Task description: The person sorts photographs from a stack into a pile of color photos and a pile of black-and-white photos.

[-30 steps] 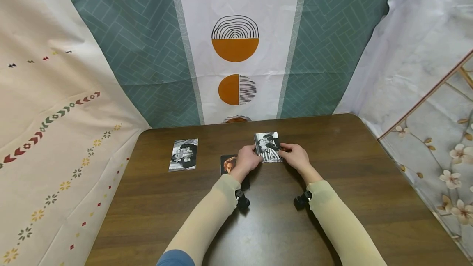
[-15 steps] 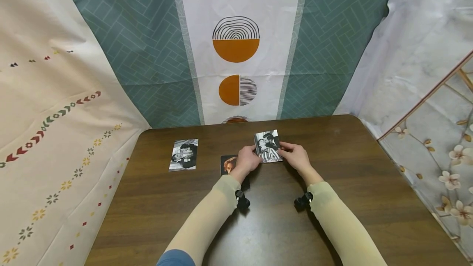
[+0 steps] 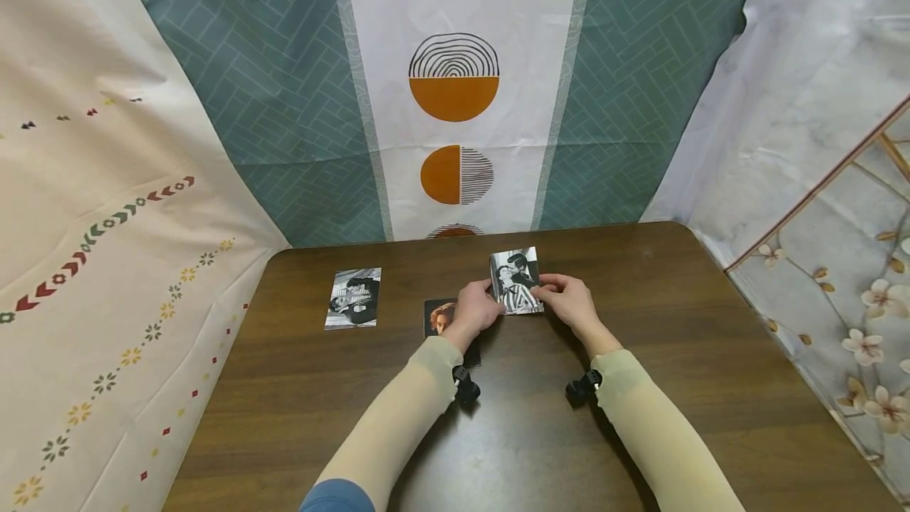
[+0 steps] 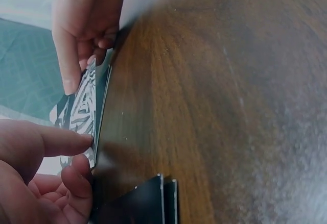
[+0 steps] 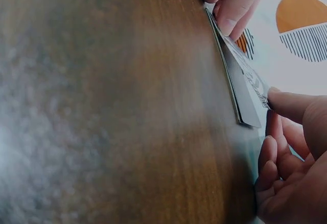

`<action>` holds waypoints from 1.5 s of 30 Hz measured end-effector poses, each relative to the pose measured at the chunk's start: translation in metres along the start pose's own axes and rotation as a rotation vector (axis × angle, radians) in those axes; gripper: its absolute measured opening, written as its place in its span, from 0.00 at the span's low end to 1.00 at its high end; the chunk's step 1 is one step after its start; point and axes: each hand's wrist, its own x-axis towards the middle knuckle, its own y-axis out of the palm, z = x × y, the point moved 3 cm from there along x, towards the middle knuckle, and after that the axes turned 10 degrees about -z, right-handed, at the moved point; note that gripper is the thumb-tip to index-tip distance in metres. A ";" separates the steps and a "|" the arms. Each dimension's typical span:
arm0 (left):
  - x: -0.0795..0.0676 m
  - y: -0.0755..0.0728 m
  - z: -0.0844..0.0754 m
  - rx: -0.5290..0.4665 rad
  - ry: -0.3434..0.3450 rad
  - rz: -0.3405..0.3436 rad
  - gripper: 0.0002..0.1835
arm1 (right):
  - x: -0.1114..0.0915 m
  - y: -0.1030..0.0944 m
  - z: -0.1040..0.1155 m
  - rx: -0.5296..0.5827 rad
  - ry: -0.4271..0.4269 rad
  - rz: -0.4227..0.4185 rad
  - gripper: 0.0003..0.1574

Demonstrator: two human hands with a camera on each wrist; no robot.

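A black-and-white photo card (image 3: 517, 279) of a couple is between both hands near the table's far side. My right hand (image 3: 571, 301) pinches its right edge between thumb and fingers. At the lower left corner, my left hand (image 3: 478, 308) holds it, thumb (image 4: 71, 141) on the near side and the other fingers curled. In the right wrist view the photo card (image 5: 250, 78) leans up at an angle, its right end lifted off a dark-edged card (image 5: 232, 83) beneath. Under the left forearm lies a dark photo card with a red-haired portrait (image 3: 438, 314), partly hidden.
Another black-and-white photo card (image 3: 353, 299) lies on the brown wooden table (image 3: 284, 417) at the left. Near the left hand, dark cards (image 4: 138, 203) show a stacked edge. A patterned cloth (image 3: 455, 212) hangs behind the table, with more cloths at both sides.
The held photo card's far edge has risen slightly, and the card has tilted a little. Both hands keep nearly the same place; the other photo cards have not moved.
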 end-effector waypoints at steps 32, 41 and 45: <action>-0.016 -0.063 0.033 -0.468 -0.036 -0.106 0.19 | -0.021 0.031 0.042 0.235 0.206 0.120 0.34; -0.019 -0.083 0.058 -0.482 -0.048 -0.135 0.19 | -0.033 0.055 0.066 0.035 -0.015 0.121 0.30; -0.020 -0.097 0.072 -0.481 -0.038 -0.164 0.19 | -0.037 0.068 0.077 0.013 -0.056 0.116 0.30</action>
